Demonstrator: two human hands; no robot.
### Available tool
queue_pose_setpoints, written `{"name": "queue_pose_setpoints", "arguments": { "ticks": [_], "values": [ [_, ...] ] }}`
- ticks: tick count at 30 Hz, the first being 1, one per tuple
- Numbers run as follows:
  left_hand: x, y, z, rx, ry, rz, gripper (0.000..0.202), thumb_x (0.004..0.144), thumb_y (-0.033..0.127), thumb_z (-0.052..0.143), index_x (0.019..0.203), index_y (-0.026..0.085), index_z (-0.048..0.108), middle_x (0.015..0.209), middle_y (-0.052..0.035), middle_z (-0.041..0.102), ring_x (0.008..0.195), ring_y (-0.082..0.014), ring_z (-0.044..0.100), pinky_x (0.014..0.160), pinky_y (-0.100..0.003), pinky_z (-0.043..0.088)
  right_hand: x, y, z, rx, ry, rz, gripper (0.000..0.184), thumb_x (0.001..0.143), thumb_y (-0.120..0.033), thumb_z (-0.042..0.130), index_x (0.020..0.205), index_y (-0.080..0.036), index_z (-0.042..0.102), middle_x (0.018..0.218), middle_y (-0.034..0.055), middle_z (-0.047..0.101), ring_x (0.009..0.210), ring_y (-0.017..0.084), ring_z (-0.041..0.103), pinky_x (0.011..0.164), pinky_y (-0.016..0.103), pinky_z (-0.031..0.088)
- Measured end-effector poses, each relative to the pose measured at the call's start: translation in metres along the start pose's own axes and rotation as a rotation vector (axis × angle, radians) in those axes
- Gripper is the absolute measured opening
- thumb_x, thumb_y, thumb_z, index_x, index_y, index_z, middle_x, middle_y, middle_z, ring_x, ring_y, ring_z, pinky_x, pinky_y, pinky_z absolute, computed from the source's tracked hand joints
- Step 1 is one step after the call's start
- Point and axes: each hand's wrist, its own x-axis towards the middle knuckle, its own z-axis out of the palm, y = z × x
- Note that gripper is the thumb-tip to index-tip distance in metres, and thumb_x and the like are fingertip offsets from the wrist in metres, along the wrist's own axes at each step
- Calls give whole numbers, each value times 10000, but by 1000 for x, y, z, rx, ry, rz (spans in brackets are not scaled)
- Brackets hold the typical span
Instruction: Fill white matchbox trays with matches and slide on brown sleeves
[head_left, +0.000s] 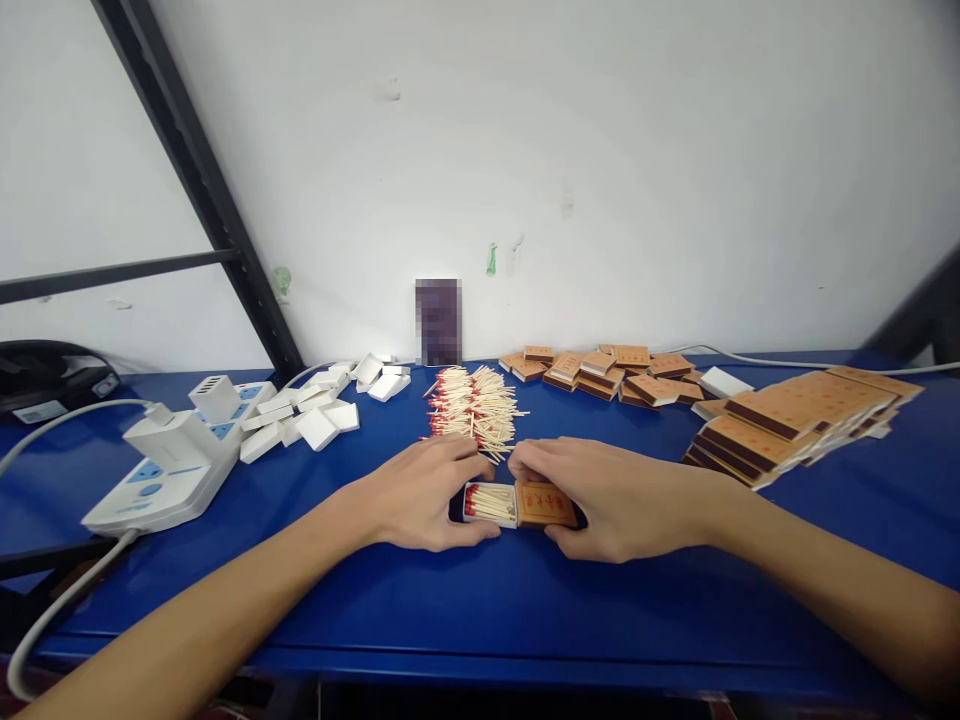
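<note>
Between my hands, low over the blue table, lies a matchbox in two parts. Its white inner tray is full of red-tipped matches, and its end meets the opening of the orange-brown sleeve. My left hand curls around the tray, thumb along the near side and fingers at the far side. Around the sleeve, my right hand is closed with the thumb near and the fingers beyond. How far the tray sits inside the sleeve I cannot tell. Just beyond my hands is a heap of loose matches.
White empty trays lie scattered at the left. Orange matchbox sleeves are piled at the back right, with a larger stack nearer on the right. A power strip with chargers and cables occupies the left. A dark, blurred rectangle leans against the wall.
</note>
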Motion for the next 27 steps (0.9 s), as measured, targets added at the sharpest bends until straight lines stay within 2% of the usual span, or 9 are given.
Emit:
{"name": "queue_pose_setpoints", "arguments": {
  "ticks": [4, 10, 15, 27],
  "values": [
    [2, -2, 1, 47, -6, 26, 387, 893, 519, 548, 1039, 165, 603, 973, -82, 611, 910, -251, 598, 804, -375, 472, 1, 0, 0, 22, -11, 9, 228, 723, -225, 625, 886, -218, 465, 890, 15, 568, 757, 179, 514, 653, 296, 380],
    [1, -4, -1, 104, 7, 43, 420, 919, 565, 497, 1056, 180, 593, 965, -69, 627, 897, -248, 600, 814, -380, 447, 2, 2, 0, 39, 54, 9, 184, 775, -232, 607, 885, -218, 461, 878, 10, 557, 758, 172, 512, 655, 289, 374],
    [0, -5, 1, 109, -10, 57, 438, 957, 560, 426, 1069, 167, 583, 928, -76, 636, 838, -230, 604, 771, -350, 452, 1, 3, -2, 82, 27, -15, 194, 799, -252, 635, 898, -219, 472, 871, -2, 563, 739, 161, 508, 644, 280, 370],
    [-1, -7, 2, 114, -8, 61, 499, 927, 586, 475, 1153, 153, 578, 957, -92, 637, 885, -248, 615, 797, -358, 464, 3, 7, -2, 133, 29, 10, 197, 817, -295, 658, 934, -213, 522, 915, 9, 584, 787, 171, 525, 685, 285, 396]
  ]
}}
